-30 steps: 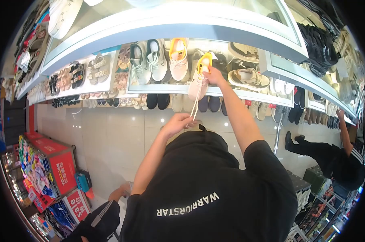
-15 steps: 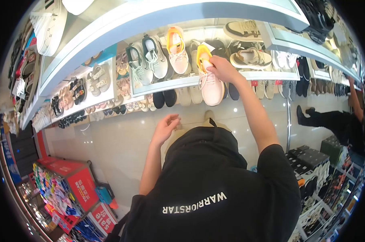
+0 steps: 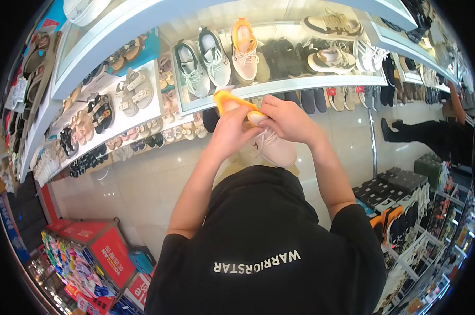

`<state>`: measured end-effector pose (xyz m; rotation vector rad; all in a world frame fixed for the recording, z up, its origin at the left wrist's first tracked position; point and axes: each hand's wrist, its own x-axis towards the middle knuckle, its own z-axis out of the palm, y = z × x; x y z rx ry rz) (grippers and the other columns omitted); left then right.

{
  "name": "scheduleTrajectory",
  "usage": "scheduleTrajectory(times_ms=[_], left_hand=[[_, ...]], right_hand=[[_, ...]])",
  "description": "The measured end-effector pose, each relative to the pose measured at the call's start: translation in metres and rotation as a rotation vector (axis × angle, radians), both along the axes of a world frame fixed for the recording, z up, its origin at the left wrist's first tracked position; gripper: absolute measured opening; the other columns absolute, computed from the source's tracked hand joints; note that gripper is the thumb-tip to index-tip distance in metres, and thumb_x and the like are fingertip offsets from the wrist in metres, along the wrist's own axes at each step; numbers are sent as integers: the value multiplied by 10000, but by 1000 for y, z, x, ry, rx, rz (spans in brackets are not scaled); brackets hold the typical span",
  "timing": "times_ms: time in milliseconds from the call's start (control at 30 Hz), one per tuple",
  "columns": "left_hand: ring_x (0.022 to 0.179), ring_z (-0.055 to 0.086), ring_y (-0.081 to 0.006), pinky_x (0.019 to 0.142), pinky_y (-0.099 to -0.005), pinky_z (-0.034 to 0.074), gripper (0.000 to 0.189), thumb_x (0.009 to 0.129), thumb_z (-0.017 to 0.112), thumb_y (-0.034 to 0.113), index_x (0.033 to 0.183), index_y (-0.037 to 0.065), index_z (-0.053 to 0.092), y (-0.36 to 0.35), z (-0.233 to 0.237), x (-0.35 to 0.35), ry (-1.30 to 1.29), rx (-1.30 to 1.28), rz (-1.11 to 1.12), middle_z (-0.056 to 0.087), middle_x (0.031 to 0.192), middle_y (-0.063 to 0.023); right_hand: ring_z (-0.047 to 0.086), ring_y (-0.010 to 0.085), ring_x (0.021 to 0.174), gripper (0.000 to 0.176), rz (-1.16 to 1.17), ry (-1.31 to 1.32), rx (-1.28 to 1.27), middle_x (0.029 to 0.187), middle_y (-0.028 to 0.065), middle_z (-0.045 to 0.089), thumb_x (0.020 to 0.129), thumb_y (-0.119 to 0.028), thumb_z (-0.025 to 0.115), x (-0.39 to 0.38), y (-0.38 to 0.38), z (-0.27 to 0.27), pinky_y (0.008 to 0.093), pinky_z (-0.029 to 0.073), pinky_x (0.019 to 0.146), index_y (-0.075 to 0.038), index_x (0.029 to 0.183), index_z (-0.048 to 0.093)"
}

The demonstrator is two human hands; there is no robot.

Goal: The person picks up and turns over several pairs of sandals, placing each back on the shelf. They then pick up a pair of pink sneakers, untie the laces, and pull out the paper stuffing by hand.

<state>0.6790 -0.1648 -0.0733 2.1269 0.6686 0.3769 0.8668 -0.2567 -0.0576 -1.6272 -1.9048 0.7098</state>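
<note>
A pale pink sneaker (image 3: 278, 149) with an orange lining and white laces is held in front of my body, its toe pointing toward me. My left hand (image 3: 231, 128) is closed around the side of its collar. At the tongue, my right hand (image 3: 287, 121) pinches with fingers together; its palm covers part of the shoe. The matching pink sneaker (image 3: 245, 63) stands on the glass shelf (image 3: 311, 85) ahead. Beside it is a pair of grey-white sneakers with dark linings (image 3: 215, 60).
Beige sneakers (image 3: 331, 60) sit farther right on the shelf. White sandals (image 3: 134, 93) occupy the left display. A red bin (image 3: 109, 254) stands at lower left, shoe boxes (image 3: 397, 184) at right. Another person's dark-clothed leg (image 3: 421, 130) shows at far right.
The pink sneaker has come off the shelf edge toward my body in my right hand. My left hand has risen from below and taken hold of its collar.
</note>
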Motion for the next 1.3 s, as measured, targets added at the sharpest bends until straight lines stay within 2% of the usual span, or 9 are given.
scheduleTrajectory(times_ms=[200,300,367,467,600,767,933,1133,1300], left_hand=[[759,670,-173,642,-283,539,284,793,792,90,1021,-4,651,-1,-26,-26,-175,-68,74,688,870,-103],[716,674,-217,625,-319,514,271,769,798,117,972,-3,663,2,-12,-33,-185,-171,242,684,794,-122],[676,664,-163,592,-301,509,239,793,787,110,961,-12,667,-1,-8,-34,-246,-186,241,694,789,-113],[625,644,-144,581,-288,505,223,802,783,105,947,-18,667,-10,6,-33,-319,-148,244,697,793,-114],[601,628,-130,577,-274,497,201,833,755,141,953,1,675,-11,22,-36,-246,-84,315,696,791,-110],[671,639,-124,628,-260,495,187,892,675,152,1005,3,682,-1,4,-48,86,-174,361,707,824,-93],[991,657,-163,846,-281,522,288,935,545,68,1194,-48,596,-20,6,-26,-328,-1194,419,671,1154,-86],[1206,574,-254,1024,-393,455,577,916,607,190,1359,-136,433,-49,3,-6,-718,-1330,106,574,1314,-184],[1273,512,-272,1074,-396,392,838,824,731,321,1422,-138,363,-65,-14,-5,-714,-1367,-197,509,1392,-205]], right_hand=[[622,341,881,312,-371,198,146,1006,143,593,846,-193,710,-38,-35,-34,390,520,773,-19,1086,612],[642,284,965,481,-707,19,-22,1091,152,637,843,-237,745,-39,-64,-48,359,527,841,27,1211,581],[637,229,1022,586,-697,805,-492,1137,155,653,849,-269,762,-37,-74,-39,342,520,891,79,1265,538],[630,188,1031,547,-731,1052,-512,1157,155,655,867,-223,748,-41,-79,-52,333,521,893,82,1268,535],[643,186,996,506,-725,1091,-251,1123,151,663,876,-189,738,-40,-71,-62,315,520,877,81,1256,539],[646,165,974,478,-696,681,82,1108,143,678,882,-177,730,-23,-64,-27,304,512,857,71,1242,537],[648,155,964,446,-712,680,134,1055,153,696,895,-188,708,17,-71,-30,302,511,848,72,1223,555],[660,154,924,415,-676,654,199,1011,151,712,905,-194,689,59,-79,-20,297,514,834,82,1193,576],[667,151,921,426,-607,679,220,1005,151,717,904,-196,686,79,-90,-6,294,518,827,83,1205,569]])
